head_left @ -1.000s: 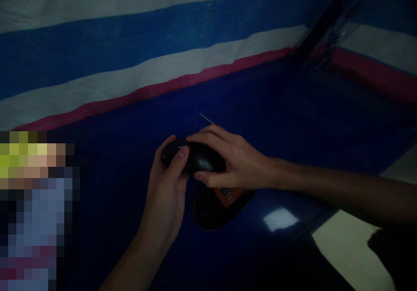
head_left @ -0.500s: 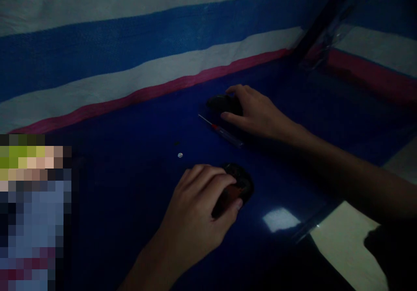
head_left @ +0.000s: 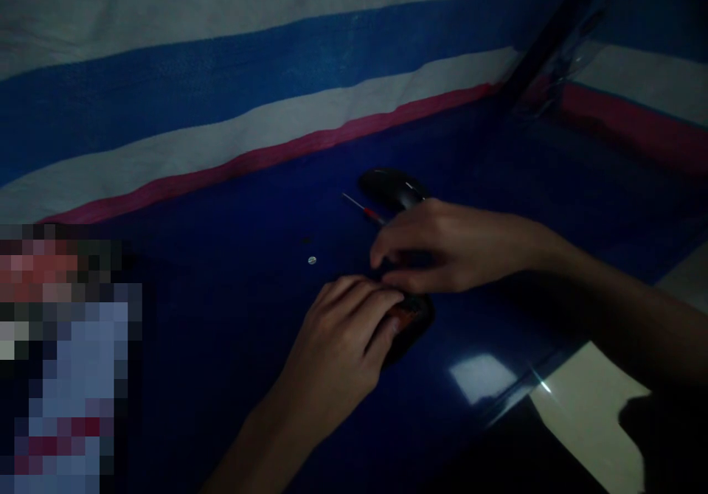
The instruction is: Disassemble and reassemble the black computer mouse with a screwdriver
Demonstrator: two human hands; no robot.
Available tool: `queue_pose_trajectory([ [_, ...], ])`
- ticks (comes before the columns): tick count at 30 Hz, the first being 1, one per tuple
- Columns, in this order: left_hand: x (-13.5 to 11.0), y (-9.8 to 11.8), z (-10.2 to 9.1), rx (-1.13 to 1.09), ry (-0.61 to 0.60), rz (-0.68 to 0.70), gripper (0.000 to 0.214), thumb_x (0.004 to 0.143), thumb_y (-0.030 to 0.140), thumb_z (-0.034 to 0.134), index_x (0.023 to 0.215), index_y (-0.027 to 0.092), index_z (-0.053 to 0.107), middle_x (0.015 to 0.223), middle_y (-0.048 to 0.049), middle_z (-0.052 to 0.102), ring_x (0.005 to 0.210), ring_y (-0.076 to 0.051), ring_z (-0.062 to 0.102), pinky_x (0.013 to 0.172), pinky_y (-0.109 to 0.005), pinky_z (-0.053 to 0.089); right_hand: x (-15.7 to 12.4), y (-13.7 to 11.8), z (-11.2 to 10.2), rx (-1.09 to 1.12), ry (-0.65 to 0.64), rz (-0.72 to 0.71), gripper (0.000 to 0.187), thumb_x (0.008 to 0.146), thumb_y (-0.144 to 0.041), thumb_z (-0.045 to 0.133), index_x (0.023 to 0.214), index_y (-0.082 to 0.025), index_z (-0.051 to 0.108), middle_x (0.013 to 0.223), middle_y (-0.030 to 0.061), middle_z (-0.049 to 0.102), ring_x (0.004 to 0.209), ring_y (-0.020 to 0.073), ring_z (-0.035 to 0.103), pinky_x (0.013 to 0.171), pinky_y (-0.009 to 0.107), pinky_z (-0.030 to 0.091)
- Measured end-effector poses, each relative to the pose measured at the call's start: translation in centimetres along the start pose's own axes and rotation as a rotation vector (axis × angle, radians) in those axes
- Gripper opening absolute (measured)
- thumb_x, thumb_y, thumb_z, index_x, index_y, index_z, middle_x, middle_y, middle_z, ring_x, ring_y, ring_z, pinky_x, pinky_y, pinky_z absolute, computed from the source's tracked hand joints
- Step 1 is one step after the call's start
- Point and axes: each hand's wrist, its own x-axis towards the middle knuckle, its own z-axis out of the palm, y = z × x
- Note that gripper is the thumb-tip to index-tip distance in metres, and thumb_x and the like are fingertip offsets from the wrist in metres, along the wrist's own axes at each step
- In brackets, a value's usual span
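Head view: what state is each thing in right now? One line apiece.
Mouse cover: off the base, on the table, partly hidden.
Mouse base: open, orange board showing.
Screwdriver: lying down, handle mostly hidden.
Small disc: lying loose on the table.
Striped sheet: hanging, creased.
Left hand: closed over the mouse base.
Right hand: fingers curled above the base; grip unclear.

Screwdriver [head_left: 369,214]: handle hiding behind right hand [head_left: 436,247]
Mouse base [head_left: 413,324]: hiding partly under left hand [head_left: 348,324]
Dark speck [head_left: 307,240]: looking too small to identify
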Motion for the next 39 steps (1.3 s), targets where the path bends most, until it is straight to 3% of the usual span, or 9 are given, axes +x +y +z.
queue_pose_trajectory([
  [3, -0.1, 0.0, 0.0, -0.028, -0.030, 0.030, 0.012, 0.091, 0.016, 0.051, 0.093, 0.021, 0.062, 0.090, -0.0037, 0.069, 0.090, -0.020, 0.062, 0.081, -0.036, 0.050, -0.3, -1.1, -0.3, 0.092, -0.199, 0.066, 0.011, 0.087, -0.019, 0.055, 0.090, -0.015, 0.064, 0.070, -0.0024, 0.064, 0.059, 0.0071, 0.057, 0.057, 0.019, 0.038],
  [9, -0.2, -0.2, -0.2, -0.074, 0.008, -0.090, 0.010, 0.087, 0.013, 0.054, 0.092, 0.022, 0.057, 0.097, -0.0023, 0.063, 0.088, -0.016, 0.063, 0.077, -0.031, 0.049, -0.2, -1.0, -0.2, 0.053, -0.346, 0.175, 0.017, 0.080, -0.030, 0.066, 0.090, -0.017, 0.065, 0.069, -0.0042, 0.061, 0.053, 0.0060, 0.053, 0.049, 0.018, 0.033],
  [20, 0.0, -0.3, -0.4, -0.012, 0.091, -0.092, 0.014, 0.086, 0.019, 0.056, 0.099, 0.023, 0.053, 0.099, -0.0041, 0.064, 0.091, -0.021, 0.062, 0.079, -0.038, 0.049, -0.3, -2.6, 0.2, -0.130, -0.167, 0.123, 0.012, 0.082, -0.025, 0.063, 0.080, -0.013, 0.064, 0.064, -0.0013, 0.062, 0.050, 0.0066, 0.051, 0.050, 0.020, 0.030],
  [26, -0.1, -0.2, -0.6, 0.057, 0.229, -0.051, 0.030, 0.085, 0.029, 0.061, 0.113, 0.024, 0.052, 0.113, -0.0078, 0.064, 0.101, -0.024, 0.063, 0.086, -0.040, 0.048, -0.7, -2.1, -0.7, -0.048, -0.009, 0.062, 0.017, 0.084, -0.026, 0.061, 0.092, -0.012, 0.067, 0.063, -0.0031, 0.061, 0.052, 0.0060, 0.051, 0.050, 0.019, 0.032],
  [30, -0.2, -0.4, -0.7, 0.104, 0.278, -0.029, 0.016, 0.088, 0.022, 0.056, 0.103, 0.023, 0.058, 0.103, -0.0046, 0.069, 0.090, -0.021, 0.066, 0.080, -0.035, 0.049, -0.7, -1.7, -0.6, 0.035, 0.022, 0.020, 0.021, 0.088, -0.029, 0.058, 0.094, -0.011, 0.067, 0.063, -0.0031, 0.061, 0.053, 0.0056, 0.054, 0.051, 0.017, 0.035],
  [35, -0.3, -0.3, -0.8, 0.115, 0.352, -0.071, 0.008, 0.090, 0.026, 0.054, 0.094, 0.023, 0.061, 0.087, -0.0002, 0.071, 0.079, -0.018, 0.067, 0.074, -0.032, 0.047, -0.7, -2.0, -0.1, -0.156, 0.323, -0.117, 0.026, 0.094, -0.031, 0.052, 0.093, -0.009, 0.067, 0.076, 0.0029, 0.066, 0.065, 0.0086, 0.059, 0.063, 0.020, 0.041],
  [39, -0.2, 0.1, -0.9, 0.038, 0.449, -0.164, 0.008, 0.089, 0.029, 0.058, 0.090, 0.024, 0.064, 0.078, 0.0023, 0.071, 0.068, -0.015, 0.065, 0.064, -0.027, 0.047, -0.6, -2.0, 0.3, -0.193, 0.349, -0.152, 0.027, 0.095, -0.033, 0.050, 0.103, -0.011, 0.063, 0.095, 0.0069, 0.065, 0.084, 0.0133, 0.061, 0.076, 0.025, 0.044],
])
